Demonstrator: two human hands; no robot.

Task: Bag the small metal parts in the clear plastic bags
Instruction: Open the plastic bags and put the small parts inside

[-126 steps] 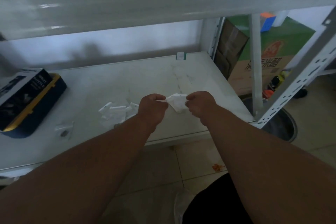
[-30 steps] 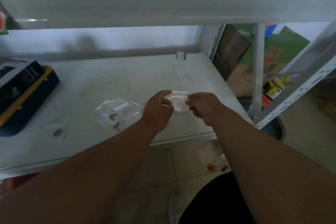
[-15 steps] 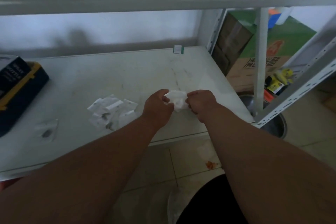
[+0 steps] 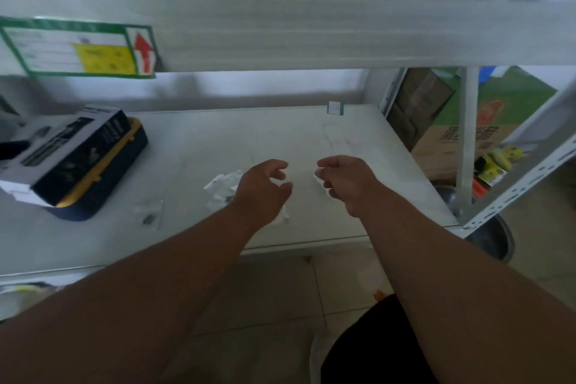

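My left hand [image 4: 265,188] hovers over the white shelf board [image 4: 193,146] with its fingers apart and nothing in them. My right hand [image 4: 347,182] is curled, and a small clear plastic bag [image 4: 319,177] shows at its fingertips. Another crumpled clear bag [image 4: 282,217] lies just under my left wrist. A pile of clear bags [image 4: 222,186], some with dark metal parts inside, lies left of my left hand. Farther left a single bag [image 4: 149,215] holds a dark part.
A dark blue and yellow case with a boxed product on it [image 4: 78,162] sits at the shelf's left. An upper shelf beam [image 4: 311,31] with a green label [image 4: 78,50] hangs overhead. A rack post [image 4: 467,146], cardboard boxes [image 4: 448,137] and a metal basin [image 4: 495,237] stand to the right.
My hands, which were together on one bag, have moved apart. My left hand has let go and opened. The view has tilted up, bringing the upper shelf into sight.
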